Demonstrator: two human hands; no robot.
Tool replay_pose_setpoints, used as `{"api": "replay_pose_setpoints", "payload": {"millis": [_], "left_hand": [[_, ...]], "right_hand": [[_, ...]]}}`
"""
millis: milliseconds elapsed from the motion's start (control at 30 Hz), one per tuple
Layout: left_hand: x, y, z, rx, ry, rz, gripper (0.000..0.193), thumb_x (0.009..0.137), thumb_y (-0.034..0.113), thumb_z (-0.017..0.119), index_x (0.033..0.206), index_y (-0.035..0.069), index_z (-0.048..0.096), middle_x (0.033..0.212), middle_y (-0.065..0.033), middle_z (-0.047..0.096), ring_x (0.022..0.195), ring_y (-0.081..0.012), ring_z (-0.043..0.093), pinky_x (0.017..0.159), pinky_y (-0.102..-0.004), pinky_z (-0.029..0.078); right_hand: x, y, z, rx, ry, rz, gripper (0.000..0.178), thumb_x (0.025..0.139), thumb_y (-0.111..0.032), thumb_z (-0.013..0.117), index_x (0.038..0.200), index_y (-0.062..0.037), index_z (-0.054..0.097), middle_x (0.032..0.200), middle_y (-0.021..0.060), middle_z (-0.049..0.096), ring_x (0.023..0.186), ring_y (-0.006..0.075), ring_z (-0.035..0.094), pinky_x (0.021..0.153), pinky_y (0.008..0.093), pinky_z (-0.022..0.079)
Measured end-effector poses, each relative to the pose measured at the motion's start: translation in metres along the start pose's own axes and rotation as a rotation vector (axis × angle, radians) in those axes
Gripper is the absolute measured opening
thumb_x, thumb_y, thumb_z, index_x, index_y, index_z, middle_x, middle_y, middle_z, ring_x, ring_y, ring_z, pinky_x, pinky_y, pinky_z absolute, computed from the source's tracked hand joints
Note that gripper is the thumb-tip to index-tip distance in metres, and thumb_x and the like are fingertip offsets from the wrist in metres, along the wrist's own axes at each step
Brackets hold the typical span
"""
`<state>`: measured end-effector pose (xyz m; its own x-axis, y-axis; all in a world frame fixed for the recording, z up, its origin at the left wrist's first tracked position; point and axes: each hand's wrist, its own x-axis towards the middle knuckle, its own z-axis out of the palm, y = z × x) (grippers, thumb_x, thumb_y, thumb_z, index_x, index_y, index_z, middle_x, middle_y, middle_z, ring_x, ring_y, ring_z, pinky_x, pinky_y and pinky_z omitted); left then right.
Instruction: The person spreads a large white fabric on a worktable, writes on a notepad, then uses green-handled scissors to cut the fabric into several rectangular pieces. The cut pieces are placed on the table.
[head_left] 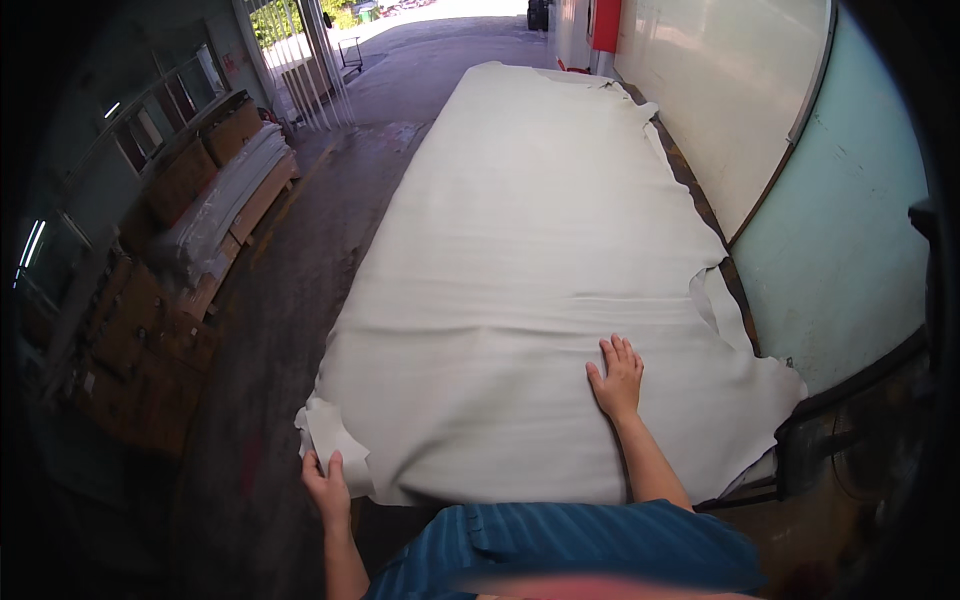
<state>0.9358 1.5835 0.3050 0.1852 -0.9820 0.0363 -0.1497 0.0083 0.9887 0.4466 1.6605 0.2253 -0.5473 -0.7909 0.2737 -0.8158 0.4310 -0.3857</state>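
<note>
A large pale grey-white hide (530, 210) with ragged edges, likely leather, lies spread over a long table that it almost wholly covers. Shallow creases cross it in front of me. At the near left corner, a flap of the hide (338, 438) is folded up and over. My left hand (328, 485) grips that flap, with the thumb on top and the other fingers partly hidden at its edge. My right hand (618, 380) rests on the hide right of the middle, palm down, fingers stretched out and holding nothing.
A wall with a white panel (715, 90) and a pale green panel (840, 210) runs close along the table's right side. Cardboard boxes (150, 370) and a plastic-wrapped stack (235, 195) stand at the left across the dark floor (290, 290). A bright doorway opens at the far end.
</note>
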Motion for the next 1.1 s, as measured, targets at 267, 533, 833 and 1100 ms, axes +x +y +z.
{"api": "replay_pose_setpoints", "payload": {"millis": [267,533,833,1100], "left_hand": [[0.113,0.038,0.153,-0.603,-0.687,-0.112,0.026,0.101,0.014,0.056,0.124,0.001,0.056,0.115,-0.0061,0.066,0.105,-0.0118,0.061,0.094,-0.0277,0.047],[0.219,-0.041,0.208,-0.064,-0.643,-0.173,0.034,0.098,0.015,0.058,0.126,-0.003,0.056,0.117,-0.0106,0.067,0.106,-0.017,0.063,0.092,-0.0315,0.048],[0.267,-0.035,0.274,0.27,-0.453,0.178,0.043,0.095,0.009,0.056,0.137,-0.001,0.051,0.095,-0.0082,0.072,0.078,-0.0135,0.065,0.073,-0.0291,0.051],[0.297,-0.051,0.274,0.069,-0.424,0.173,0.031,0.095,0.007,0.059,0.125,-0.002,0.061,0.085,-0.0069,0.073,0.061,-0.0057,0.058,0.059,-0.0212,0.047]], "right_hand": [[-0.003,0.001,0.011,-0.026,0.061,0.046,0.048,0.094,-0.038,0.063,0.135,-0.0145,0.058,0.149,0.008,0.049,0.144,0.0282,0.036,0.118,0.0449,0.024],[0.009,-0.041,0.033,0.354,0.261,0.317,0.042,0.092,-0.032,0.069,0.127,-0.0106,0.063,0.137,0.0102,0.058,0.133,0.0297,0.048,0.115,0.0451,0.028],[0.132,-0.167,0.127,0.031,0.284,0.543,0.052,0.088,-0.052,0.066,0.12,-0.0106,0.067,0.142,0.0106,0.054,0.144,0.0276,0.033,0.118,0.0568,0.01],[0.151,-0.176,0.121,0.59,0.384,0.382,0.029,0.093,-0.01,0.065,0.121,-0.0076,0.06,0.1,0.0081,0.069,0.081,0.0189,0.067,0.075,0.0307,0.052]]}}
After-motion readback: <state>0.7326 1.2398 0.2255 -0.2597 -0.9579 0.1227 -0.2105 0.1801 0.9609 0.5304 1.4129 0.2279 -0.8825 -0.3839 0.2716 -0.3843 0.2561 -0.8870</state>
